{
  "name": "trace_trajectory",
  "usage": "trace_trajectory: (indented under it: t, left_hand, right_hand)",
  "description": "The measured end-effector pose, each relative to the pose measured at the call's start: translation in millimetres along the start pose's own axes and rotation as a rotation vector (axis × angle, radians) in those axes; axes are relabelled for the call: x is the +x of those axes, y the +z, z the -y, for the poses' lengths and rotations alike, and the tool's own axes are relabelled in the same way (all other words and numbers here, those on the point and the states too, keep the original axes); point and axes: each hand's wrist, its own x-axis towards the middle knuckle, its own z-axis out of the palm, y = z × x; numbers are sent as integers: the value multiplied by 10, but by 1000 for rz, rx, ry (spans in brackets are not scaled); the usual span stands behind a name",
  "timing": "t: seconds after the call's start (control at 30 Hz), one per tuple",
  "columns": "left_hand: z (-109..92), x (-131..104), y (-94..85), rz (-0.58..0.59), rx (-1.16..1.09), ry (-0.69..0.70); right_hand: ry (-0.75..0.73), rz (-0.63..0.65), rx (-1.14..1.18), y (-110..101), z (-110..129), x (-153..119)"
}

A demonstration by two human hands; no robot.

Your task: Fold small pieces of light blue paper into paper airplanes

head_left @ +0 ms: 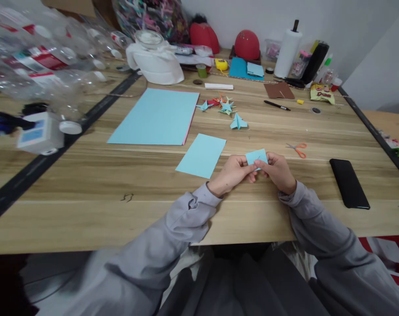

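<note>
Between my two hands is a small piece of light blue paper [256,156], held just above the wooden table. My left hand [234,172] pinches its left and lower edge, with the thumb on top. My right hand [279,170] grips the right side, its thumb lying across the paper close to the left thumb. The fingers under the paper are partly hidden. Left of my hands lies a flat light blue sheet [202,155]. Beyond them sits a folded blue paper plane [238,122], near several folded paper shapes [226,105] in blue, red and orange.
A stack of large blue paper [156,116] lies at left centre. Orange-handled scissors [298,150] and a black phone [349,183] are on the right. A black pen [277,105] lies farther back. Plastic bottles [51,61] crowd the far left; a paper roll [288,53] stands behind.
</note>
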Motion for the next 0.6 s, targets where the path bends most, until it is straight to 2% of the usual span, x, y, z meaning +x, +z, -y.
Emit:
trace_trajectory:
  t: [0.17, 0.43, 0.6]
  left_hand:
    - [16, -22, 25, -17, -5, 19]
    - [42, -23, 32, 39, -95, 37]
    - [26, -18, 36, 32, -104, 8]
  right_hand:
    - [-8, -22, -43, 4, 1, -16]
    - [-31, -35, -78, 19, 35, -57]
    - [-11, -55, -62, 26, 55, -47]
